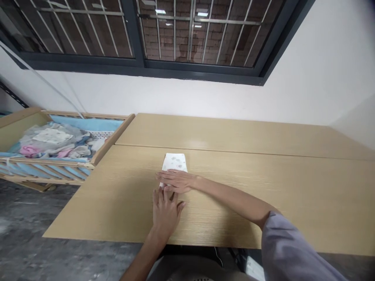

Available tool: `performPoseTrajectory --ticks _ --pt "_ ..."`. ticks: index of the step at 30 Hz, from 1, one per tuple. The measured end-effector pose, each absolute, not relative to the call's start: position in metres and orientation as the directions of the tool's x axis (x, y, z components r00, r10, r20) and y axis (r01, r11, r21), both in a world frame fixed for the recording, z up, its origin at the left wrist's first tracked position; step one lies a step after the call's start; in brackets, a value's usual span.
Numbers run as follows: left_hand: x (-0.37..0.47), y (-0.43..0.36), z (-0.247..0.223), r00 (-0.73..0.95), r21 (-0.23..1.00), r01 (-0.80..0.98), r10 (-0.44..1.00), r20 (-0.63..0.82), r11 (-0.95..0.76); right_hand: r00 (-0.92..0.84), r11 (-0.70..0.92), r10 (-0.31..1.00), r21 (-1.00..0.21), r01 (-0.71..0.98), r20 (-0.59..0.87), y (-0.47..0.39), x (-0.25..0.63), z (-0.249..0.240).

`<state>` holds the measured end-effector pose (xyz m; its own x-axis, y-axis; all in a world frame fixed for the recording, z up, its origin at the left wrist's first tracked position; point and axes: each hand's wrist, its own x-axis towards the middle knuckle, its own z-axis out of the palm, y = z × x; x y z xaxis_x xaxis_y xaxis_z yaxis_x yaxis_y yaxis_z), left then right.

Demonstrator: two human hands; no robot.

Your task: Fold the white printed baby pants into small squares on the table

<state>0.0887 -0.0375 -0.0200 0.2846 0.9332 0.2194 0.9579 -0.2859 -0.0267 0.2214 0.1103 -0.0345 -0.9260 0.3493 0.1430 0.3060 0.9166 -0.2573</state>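
A small white cloth with a faint printed pattern (pixel 175 160) lies flat and folded on the wooden table (pixel 240 187). My right hand (pixel 177 181) rests flat across its lower part, fingers stretched to the left, and hides that part. Just below, my left hand (pixel 166 208) lies on the table with its fingers spread, their tips at the cloth's near edge and close under my right hand. Neither hand grips anything.
At the left stands a wooden crib (pixel 99 156) with blue lining, holding a heap of clothes (pixel 54 136). A white wall and a barred window (pixel 199 72) are behind the table. Below the table's front edge is a white object (pixel 254 268).
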Motion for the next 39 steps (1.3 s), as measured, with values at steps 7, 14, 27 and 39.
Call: performPoseTrajectory --ticks 7,14,27,39 --pt "0.087 -0.036 -0.018 0.295 -0.026 0.955 0.936 0.191 -0.295 -0.859 0.823 0.504 -0.355 0.444 0.095 0.170 0.246 -0.031" --pt "0.087 -0.036 -0.017 0.296 0.000 0.954 0.936 0.189 -0.301 -0.861 0.835 0.496 -0.334 0.438 0.111 0.202 0.259 -0.031" --pt "0.064 -0.012 -0.011 0.381 0.026 0.919 0.903 0.196 -0.393 -0.703 0.756 0.643 -0.399 0.519 0.305 0.104 0.278 0.018" --pt "0.026 0.021 -0.009 0.424 0.166 0.870 0.877 0.228 -0.464 -0.645 0.747 0.646 -0.165 0.644 0.408 0.035 0.290 -0.036"
